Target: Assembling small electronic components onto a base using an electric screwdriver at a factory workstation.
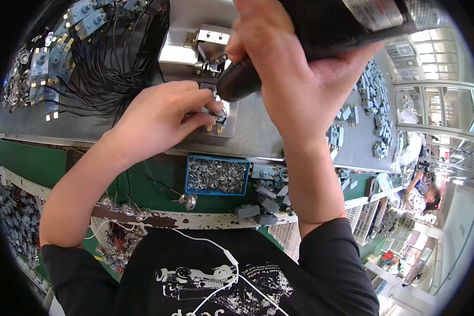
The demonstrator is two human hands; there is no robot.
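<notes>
My right hand (305, 89) is wrapped round a black power screwdriver (326, 23). Its dark tapered nose (239, 81) points down and left, close beside the fingers of my left hand. My left hand (160, 113) is closed in a pinch on a small part with brass terminals (219, 127), which rests on a metal plate (227, 120). Fingers and the tool's nose cover most of that part, so its full shape and the tool's tip are hidden. Just behind stands a metal fixture (211, 38) with a small clamp-like mechanism.
Black wires (118, 73) with grey-blue switch parts (92, 23) lie at the left. A blue tray (216, 193) of small metal pieces sits in front, grey parts (267, 203) beside it. More grey parts (376, 100) spread right. Round metal parts (189, 200) hang near the bench edge.
</notes>
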